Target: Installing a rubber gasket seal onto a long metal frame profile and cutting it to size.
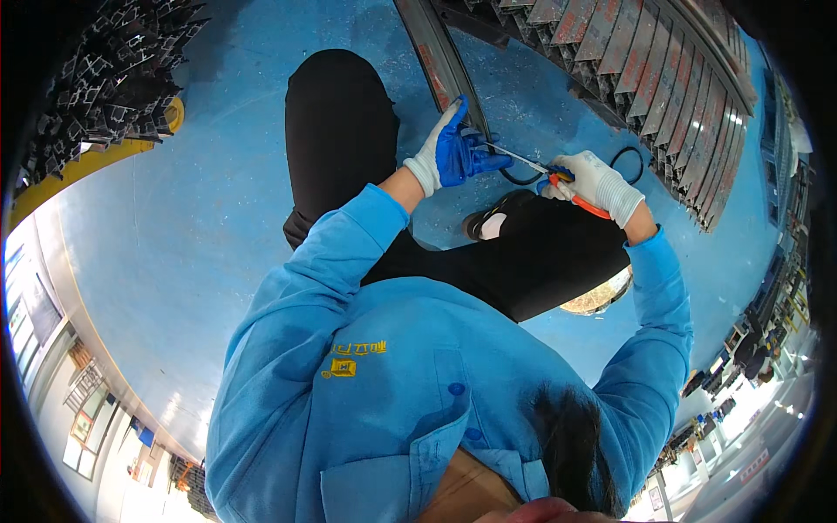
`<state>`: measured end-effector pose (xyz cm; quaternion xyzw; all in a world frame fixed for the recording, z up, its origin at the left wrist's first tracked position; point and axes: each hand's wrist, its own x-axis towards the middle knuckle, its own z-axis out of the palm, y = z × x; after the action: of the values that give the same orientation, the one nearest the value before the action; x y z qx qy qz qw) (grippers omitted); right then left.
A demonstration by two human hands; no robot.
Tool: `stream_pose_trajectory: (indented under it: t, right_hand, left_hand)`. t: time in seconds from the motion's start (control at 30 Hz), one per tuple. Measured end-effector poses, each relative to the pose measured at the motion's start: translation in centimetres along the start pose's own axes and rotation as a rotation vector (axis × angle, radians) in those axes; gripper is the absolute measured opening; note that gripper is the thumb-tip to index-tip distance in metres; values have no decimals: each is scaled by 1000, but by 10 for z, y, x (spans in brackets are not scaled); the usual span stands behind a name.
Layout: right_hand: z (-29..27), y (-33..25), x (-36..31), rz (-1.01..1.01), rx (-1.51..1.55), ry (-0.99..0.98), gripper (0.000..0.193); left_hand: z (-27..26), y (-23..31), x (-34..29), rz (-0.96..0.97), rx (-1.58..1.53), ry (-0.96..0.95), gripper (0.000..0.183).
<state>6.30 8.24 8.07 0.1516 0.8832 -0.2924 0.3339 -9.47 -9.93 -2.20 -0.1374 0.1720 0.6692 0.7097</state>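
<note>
My left hand (pixel 455 157), in a white glove with a blue coated palm, is at the near end of a long dark metal profile (pixel 445 70). Its thumb points up and the fingers stretch to the right, apart from the thumb. My right hand (pixel 593 183), gloved alike, is closed around scissors (pixel 589 207) with orange-red handles. Their thin silver blades reach left to the fingertips of my left hand. A black flexible strip (pixel 519 180) curves below the blades and shows again as a loop (pixel 629 155) beyond my right hand. Whether my left fingers touch the strip is hidden.
Stacked metal profiles (pixel 649 70) fill the upper right. More dark profiles (pixel 105 78) lie on a yellow support (pixel 87 166) at the upper left. My black-trousered legs (pixel 340 131) frame the work on the blue floor (pixel 218 174). A round pale object (pixel 602 298) sits under my right leg.
</note>
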Motion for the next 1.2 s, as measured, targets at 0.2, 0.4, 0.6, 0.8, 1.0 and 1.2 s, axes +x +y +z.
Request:
stream_pose_trajectory:
  t: [0.2, 0.4, 0.6, 0.8, 1.0, 1.2]
  right_hand:
    - [-12, 9, -7, 74, 162, -43, 37]
    - [-38, 103, 38, 288, 100, 727, 42]
    - [-81, 154, 90, 623, -196, 858, 47]
    - [-25, 86, 94, -173, -22, 710, 47]
    - [59, 12, 66, 56, 332, -140, 36]
    - [-8, 1, 65, 472, 627, 502, 37]
  left_hand:
    - [-1, 2, 1, -40, -91, 118, 65]
    - [-7, -2, 6, -31, -118, 179, 55]
    - [-4, -4, 6, 36, -123, 101, 47]
    - [-8, -6, 9, 79, -106, 101, 49]
    - [-2, 0, 12, -61, -168, 22, 50]
    - [-3, -5, 10, -26, -70, 156, 46]
